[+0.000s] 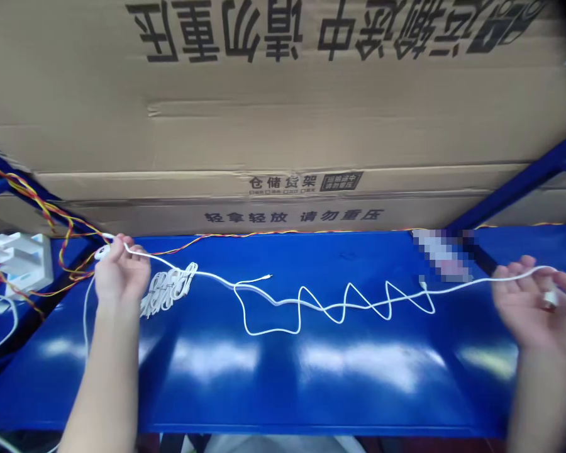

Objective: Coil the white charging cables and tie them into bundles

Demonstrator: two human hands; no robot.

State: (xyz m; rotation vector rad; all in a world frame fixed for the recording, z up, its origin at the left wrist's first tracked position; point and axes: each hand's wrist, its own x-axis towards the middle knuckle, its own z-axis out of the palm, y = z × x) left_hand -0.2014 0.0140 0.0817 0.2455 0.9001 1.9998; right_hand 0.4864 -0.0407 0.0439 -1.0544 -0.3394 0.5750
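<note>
My left hand point(121, 270) pinches a thin white cable point(344, 306) close to a small white inline piece point(101, 251) at the shelf's left. A bundled white cable hank point(167, 289) lies just right of that hand. The cable crosses the blue steel shelf point(245, 390) in zigzag loops, and a thin jack-like tip point(268, 276) branches from it mid-shelf. My right hand point(532, 308) is raised at the right, with the cable over its fingers and a white plug point(550, 296) held near the fingertips.
Large printed cardboard boxes point(283, 126) fill the shelf space above and behind. Twisted red-and-yellow wires point(42, 201) run along the back and left, near a white multi-socket unit point(23, 261). A pixelated patch point(443, 255) covers something at the back right.
</note>
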